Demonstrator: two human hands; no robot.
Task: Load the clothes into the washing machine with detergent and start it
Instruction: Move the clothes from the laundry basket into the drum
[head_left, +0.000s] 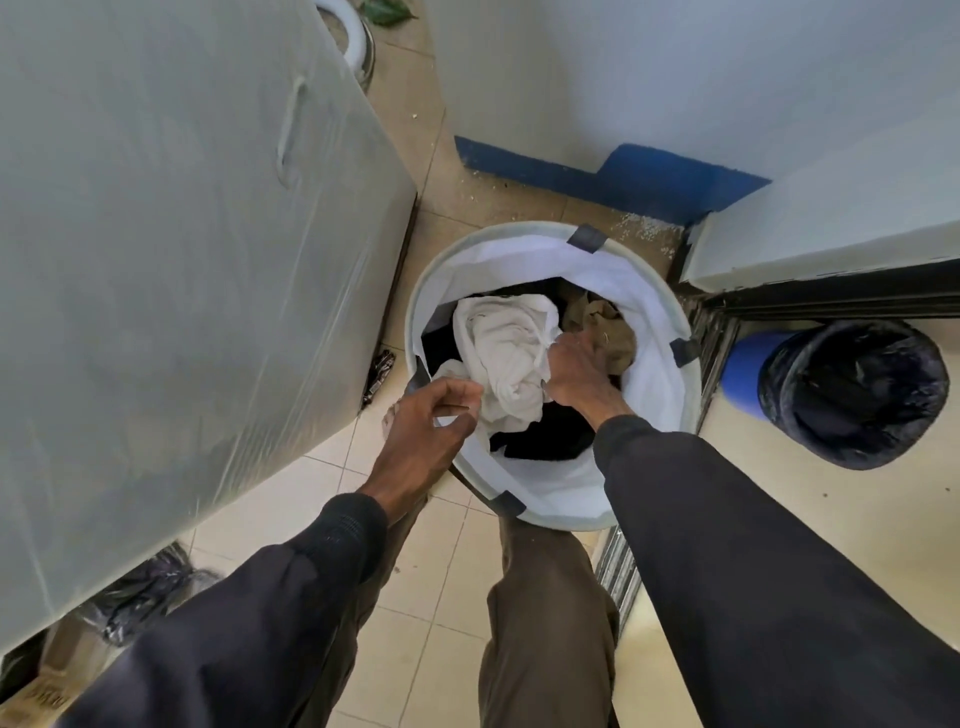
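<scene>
By the big covered washing machine (182, 234) stands the basket (655, 374) of clothes. The right hand (576, 371) grips the white cloth (509, 348); the left hand's (423, 423) hold I cannot tell. A hard tug may tip the basket.

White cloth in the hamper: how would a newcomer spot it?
Beside the covered machine stands a round hamper. The white cloth lies crumpled on top, gripped by the right hand. Its neighbours are black clothes and a brown garment.
</scene>
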